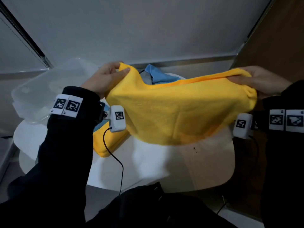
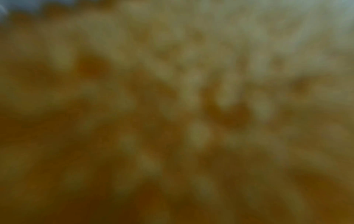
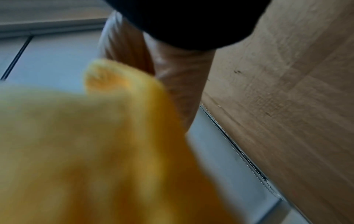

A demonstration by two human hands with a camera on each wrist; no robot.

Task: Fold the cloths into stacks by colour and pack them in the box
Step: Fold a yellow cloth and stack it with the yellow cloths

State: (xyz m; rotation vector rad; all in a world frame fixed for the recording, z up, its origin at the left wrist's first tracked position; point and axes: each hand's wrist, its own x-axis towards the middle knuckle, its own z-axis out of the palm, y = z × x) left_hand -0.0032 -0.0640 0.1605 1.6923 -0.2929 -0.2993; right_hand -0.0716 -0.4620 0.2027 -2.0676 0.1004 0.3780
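Note:
A yellow cloth [image 1: 177, 111] hangs stretched in the air above the white round table [image 1: 148, 168]. My left hand [image 1: 108, 76] pinches its upper left corner between thumb and fingers. My right hand [image 1: 251, 81] grips the upper right corner. In the left wrist view, blurred yellow cloth [image 2: 172, 121] fills the frame. The right wrist view shows the yellow cloth [image 3: 91, 144] bunched against my palm. A folded yellow cloth [image 1: 107, 142] lies on the table under my left wrist. Behind the held cloth lies a pile with blue cloth [image 1: 158, 74] and some grey fabric.
A clear plastic box [image 1: 47, 91] stands at the table's back left, beside my left forearm. A grey wall runs behind the table. A wooden panel [image 1: 271, 38] rises on the right. A black cable [image 1: 115, 157] hangs from my left wrist camera.

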